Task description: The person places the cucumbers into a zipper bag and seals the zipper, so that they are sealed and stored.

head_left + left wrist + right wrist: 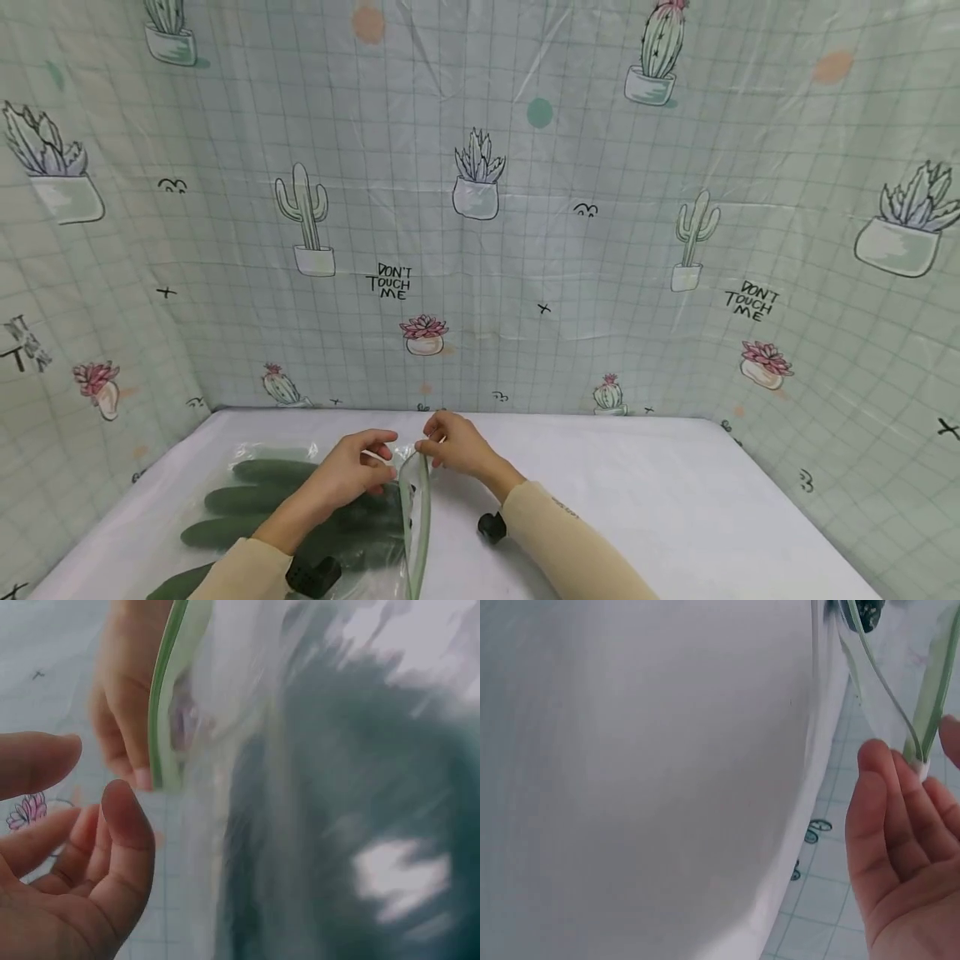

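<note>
A clear zip bag (424, 521) with a green-edged mouth lies on its side at the left of the table, its mouth partly spread and facing right. Several long dark green cucumbers (251, 500) lie inside it. My right hand (459, 446) pinches the far corner of the green zip strip (930, 712) between thumb and fingers. Just left of the mouth, over the bag, is my left hand (352, 469), its fingers loosely bent and thumb apart. In the left wrist view, nothing is between the left thumb and fingers (127, 817), which sit beside the strip.
A white cloth covers the table (637, 500), which stretches to the right of the bag. Behind and on both sides hangs a checked curtain (495, 250) printed with cacti. Black wrist cameras (492, 527) are worn below both hands, over beige sleeves (558, 533).
</note>
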Tool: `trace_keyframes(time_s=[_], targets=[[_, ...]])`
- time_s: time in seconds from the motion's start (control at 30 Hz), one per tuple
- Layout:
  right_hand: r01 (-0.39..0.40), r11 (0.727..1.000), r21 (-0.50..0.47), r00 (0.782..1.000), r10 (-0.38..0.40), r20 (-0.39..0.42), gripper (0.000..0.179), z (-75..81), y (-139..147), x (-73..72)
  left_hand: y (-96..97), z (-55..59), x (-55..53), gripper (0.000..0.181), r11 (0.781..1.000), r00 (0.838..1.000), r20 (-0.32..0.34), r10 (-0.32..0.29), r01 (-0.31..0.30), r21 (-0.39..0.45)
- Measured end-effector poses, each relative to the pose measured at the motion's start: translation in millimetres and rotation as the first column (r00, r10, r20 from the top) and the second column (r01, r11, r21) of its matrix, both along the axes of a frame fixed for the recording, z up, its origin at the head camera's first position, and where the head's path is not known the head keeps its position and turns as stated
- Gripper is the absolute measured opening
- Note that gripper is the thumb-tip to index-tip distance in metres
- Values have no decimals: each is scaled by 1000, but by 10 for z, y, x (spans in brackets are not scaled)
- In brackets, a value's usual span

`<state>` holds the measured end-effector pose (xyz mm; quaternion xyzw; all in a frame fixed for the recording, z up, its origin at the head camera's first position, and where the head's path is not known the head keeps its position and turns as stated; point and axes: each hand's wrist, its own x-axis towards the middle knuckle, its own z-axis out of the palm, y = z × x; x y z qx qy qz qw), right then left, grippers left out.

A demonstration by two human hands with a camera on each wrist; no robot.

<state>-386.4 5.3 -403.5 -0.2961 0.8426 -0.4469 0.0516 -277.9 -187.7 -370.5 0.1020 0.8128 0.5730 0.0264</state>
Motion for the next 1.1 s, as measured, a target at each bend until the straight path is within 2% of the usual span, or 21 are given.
trace_keyframes(time_s=[0.2, 0.3, 0.5, 0.63, 0.73, 0.87, 1.03, 1.1], targets=[[107, 994, -24, 994, -106, 35, 20, -61, -49, -3, -19, 30, -200, 53, 996, 996, -86, -8, 0, -88], [127, 990, -54, 991, -125, 35, 17, -71, -66, -15, -32, 22, -293, 52, 989, 994, -110, 1, -18, -149], [97, 991, -96, 995, -96, 16, 16, -70, -65, -28, -63, -12, -464, 48, 960, 985, -169, 31, -76, -268], [57, 991, -122, 998, -56, 17, 16, -70, -51, -41, -73, -4, -556, 45, 942, 977, -211, -1, -70, -328], [18, 990, -139, 1000, -17, 8, 16, -65, -42, -40, -62, 7, -602, 42, 940, 976, -216, -26, -49, -337], [-37, 985, -170, 999, 37, -4, 16, -41, -24, 1, -35, -8, -647, 38, 957, 976, -209, -59, -4, -289], [-79, 975, -207, 997, 82, 3, 14, 134, 12, 182, -18, -60, -680, 35, 967, 972, -192, -137, 89, -239], [-90, 974, -209, 996, 90, -9, 13, 208, 20, 250, -12, -72, -692, 31, 967, 971, -187, -148, 103, -232]])
